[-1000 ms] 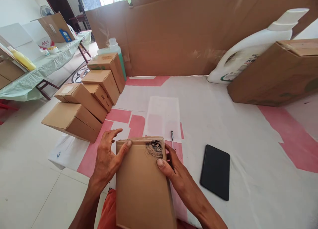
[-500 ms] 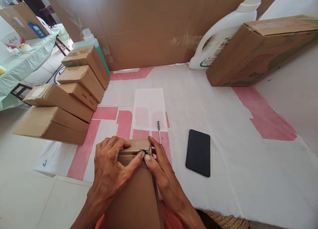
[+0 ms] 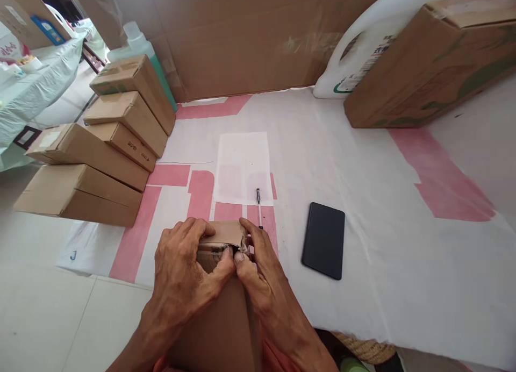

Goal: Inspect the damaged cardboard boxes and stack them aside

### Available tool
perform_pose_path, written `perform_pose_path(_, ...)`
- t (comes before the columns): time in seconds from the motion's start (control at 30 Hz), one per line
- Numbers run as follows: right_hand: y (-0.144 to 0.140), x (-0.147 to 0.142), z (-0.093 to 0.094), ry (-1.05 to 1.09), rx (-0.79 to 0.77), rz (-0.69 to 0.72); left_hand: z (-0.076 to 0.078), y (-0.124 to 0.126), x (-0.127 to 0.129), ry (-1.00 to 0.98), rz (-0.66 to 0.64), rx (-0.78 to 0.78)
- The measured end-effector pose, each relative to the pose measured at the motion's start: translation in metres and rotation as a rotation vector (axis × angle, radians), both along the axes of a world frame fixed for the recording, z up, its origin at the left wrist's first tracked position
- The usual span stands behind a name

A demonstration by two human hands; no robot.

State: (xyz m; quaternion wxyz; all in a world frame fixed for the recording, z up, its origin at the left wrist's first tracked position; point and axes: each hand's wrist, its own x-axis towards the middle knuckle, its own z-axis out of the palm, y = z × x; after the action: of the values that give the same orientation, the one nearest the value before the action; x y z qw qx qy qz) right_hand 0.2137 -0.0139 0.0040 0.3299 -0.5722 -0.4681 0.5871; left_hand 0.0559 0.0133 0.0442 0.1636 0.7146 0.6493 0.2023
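A brown cardboard box (image 3: 220, 318) stands close to my body at the table's near edge, its top end toward the table. My left hand (image 3: 187, 264) wraps over its left side, fingers on the top and thumb at a torn seam. From the right, my right hand (image 3: 262, 278) grips the top corner, its thumb beside the other thumb at the dark, ragged tear. Just beyond the box lies a small pen-like tool (image 3: 258, 204) with a dark tip, partly on a white sheet of paper (image 3: 242, 151). Both hands' undersides are hidden.
Several cardboard boxes (image 3: 108, 194) line the table's left side, with a bottle of green liquid (image 3: 159, 73) behind them. A black tablet-like slab (image 3: 323, 241) lies right of my hands. At the back right are a white jug (image 3: 342, 65) and a large box (image 3: 423, 76); a cardboard panel (image 3: 250, 44) stands behind.
The tear at the box's corner looks wider and more ragged, with the thumbs pushed further into it. The view has shifted slightly downward; both hands keep their hold.
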Motion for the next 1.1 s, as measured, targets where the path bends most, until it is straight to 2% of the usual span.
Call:
perform_pose_path(0.13,0.001,0.004,-0.004,0.021,-0.001,0.0,-0.002,0.0,-0.013,-0.05,-0.067,-0.002)
perform_pose_path(0.27,0.016,0.023,-0.02,0.062,-0.012,-0.016,-0.004,0.001,-0.035,-0.044,-0.216,-0.022)
perform_pose_path(0.3,0.024,0.028,-0.026,-0.006,0.006,-0.057,-0.004,0.001,-0.04,-0.034,-0.247,-0.017)
perform_pose_path(0.37,0.041,0.036,-0.04,-0.296,0.033,-0.136,-0.006,0.003,-0.047,-0.021,-0.293,-0.013)
perform_pose_path(0.43,0.056,0.038,-0.056,-0.597,0.016,-0.152,-0.008,0.005,-0.049,-0.021,-0.321,-0.031)
perform_pose_path(0.47,0.062,0.038,-0.063,-0.681,0.0,-0.143,-0.008,0.007,-0.049,-0.023,-0.328,-0.045)
perform_pose_path(0.57,0.07,0.035,-0.083,-0.673,0.004,-0.134,-0.011,0.009,-0.047,-0.017,-0.319,-0.081)
perform_pose_path(0.63,0.07,0.036,-0.088,-0.604,0.019,-0.143,-0.013,0.009,-0.046,-0.011,-0.308,-0.088)
perform_pose_path(0.7,0.067,0.042,-0.082,-0.517,0.031,-0.167,-0.014,0.009,-0.045,-0.008,-0.298,-0.088)
perform_pose_path(0.77,0.063,0.048,-0.066,-0.368,0.096,-0.283,-0.015,0.009,-0.044,-0.009,-0.298,-0.089)
perform_pose_path(0.87,0.052,0.05,-0.03,0.079,0.298,-0.472,-0.016,0.01,-0.041,-0.005,-0.309,-0.087)
perform_pose_path(0.93,0.04,0.045,-0.01,0.326,0.387,-0.422,-0.017,0.011,-0.039,0.002,-0.312,-0.076)
perform_pose_path(0.97,0.034,0.042,-0.003,0.359,0.406,-0.356,-0.017,0.012,-0.038,0.004,-0.309,-0.067)
perform_pose_path(1.1,0.013,0.028,0.003,0.172,0.536,-0.222,-0.019,0.012,-0.035,0.003,-0.312,-0.049)
